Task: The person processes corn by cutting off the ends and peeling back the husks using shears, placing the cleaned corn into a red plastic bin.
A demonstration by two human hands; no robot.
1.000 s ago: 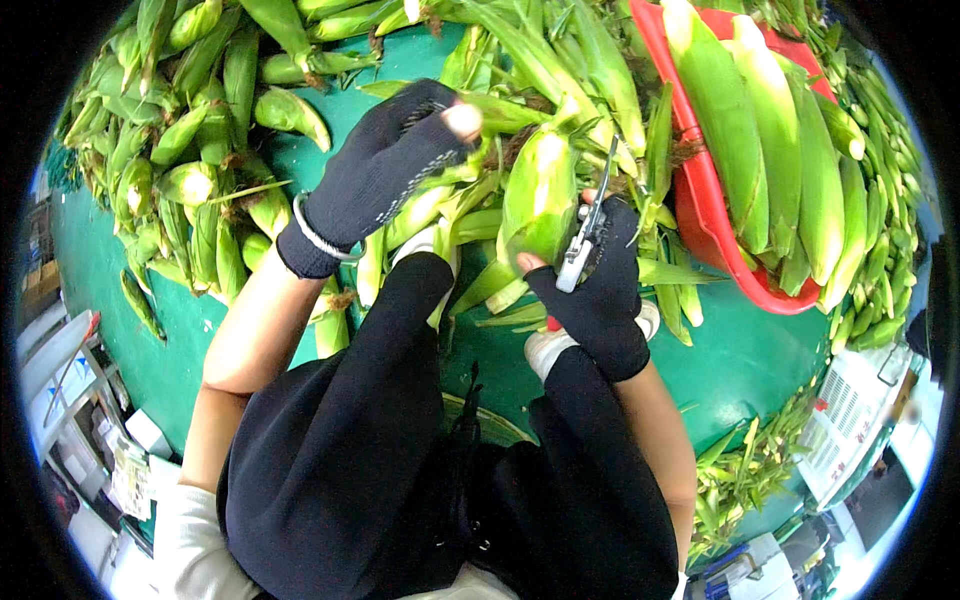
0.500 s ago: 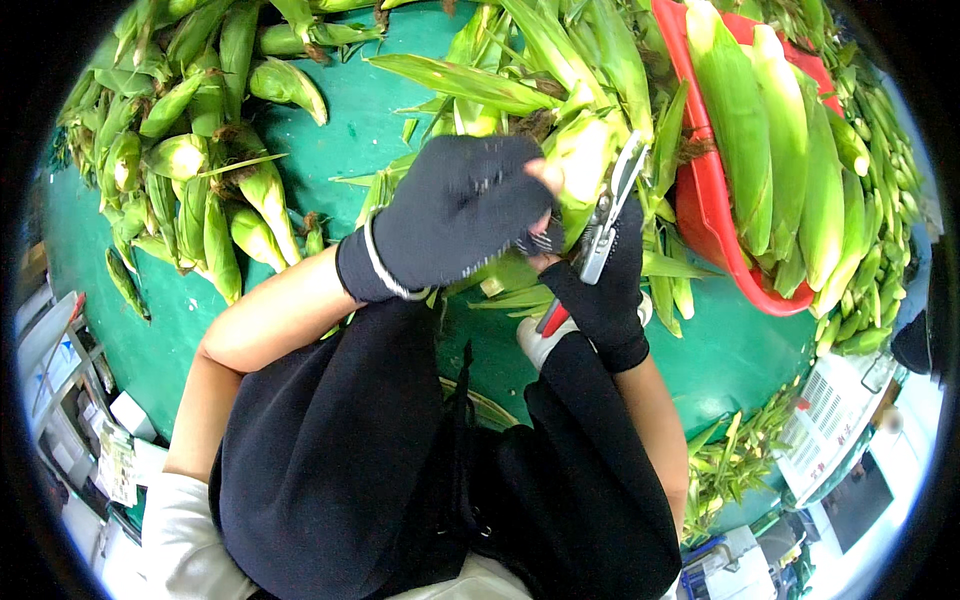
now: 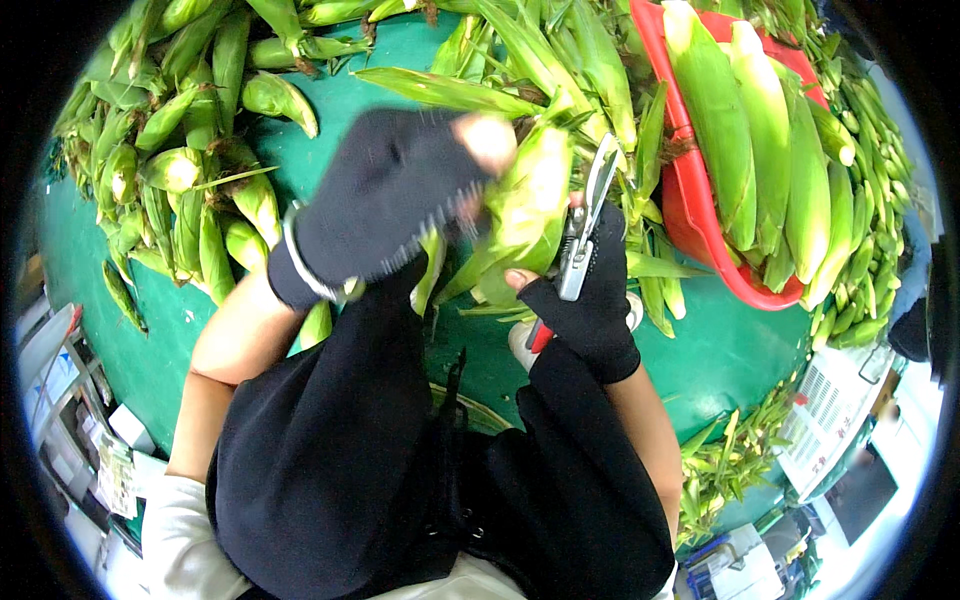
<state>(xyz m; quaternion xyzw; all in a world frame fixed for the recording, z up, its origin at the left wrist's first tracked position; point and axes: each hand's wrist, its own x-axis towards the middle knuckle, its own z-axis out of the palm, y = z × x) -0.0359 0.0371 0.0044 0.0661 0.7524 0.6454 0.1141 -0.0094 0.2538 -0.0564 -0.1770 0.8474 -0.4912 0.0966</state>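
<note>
My right hand (image 3: 590, 295), in a black fingerless glove, holds pruning shears (image 3: 578, 262) with bright metal blades and a red handle end. Its thumb also presses against an ear of corn (image 3: 530, 200), whose pale green husk is partly loosened. Just left of that ear is my left hand (image 3: 395, 195), gloved the same way and smeared by motion. Its fingers are curled, and what they hold, if anything, is hidden. A husk leaf (image 3: 430, 270) hangs below it.
Unhusked corn (image 3: 175, 170) is heaped at the left on a green surface (image 3: 700, 365). A red basket (image 3: 690, 215) of long green ears stands at the right, with more corn (image 3: 865, 290) beyond. Loose husks (image 3: 735, 460) lie at the lower right. My black-clad knees flank the work.
My left hand has moved left, away from the ear, uncovering more of it. My right hand has shifted slightly left and down with the shears. The whole view has shifted slightly.
</note>
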